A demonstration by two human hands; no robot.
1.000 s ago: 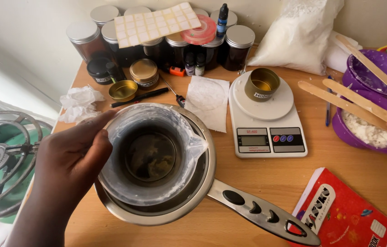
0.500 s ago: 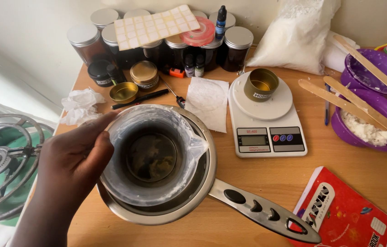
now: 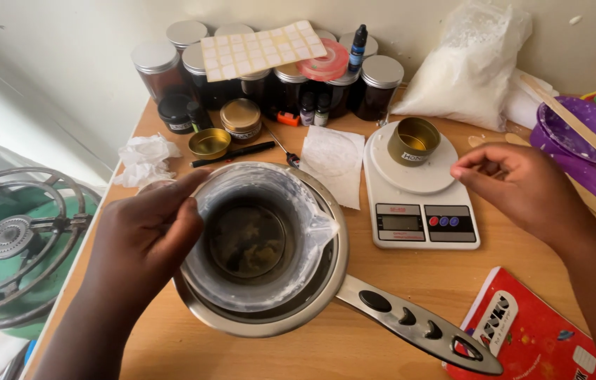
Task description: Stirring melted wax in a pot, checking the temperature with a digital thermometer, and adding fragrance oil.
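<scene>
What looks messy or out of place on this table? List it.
A crumpled tissue lies loose at the table's left edge. The wax-coated jug in the steel pan, held by the left hand, is smeared white around its rim. Wooden sticks lie across the purple bowls. No spill shows.

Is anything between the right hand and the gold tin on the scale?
Nothing visible. The right hand hovers just right of the gold tin on the white scale, with only bare scale platform between them.
</scene>
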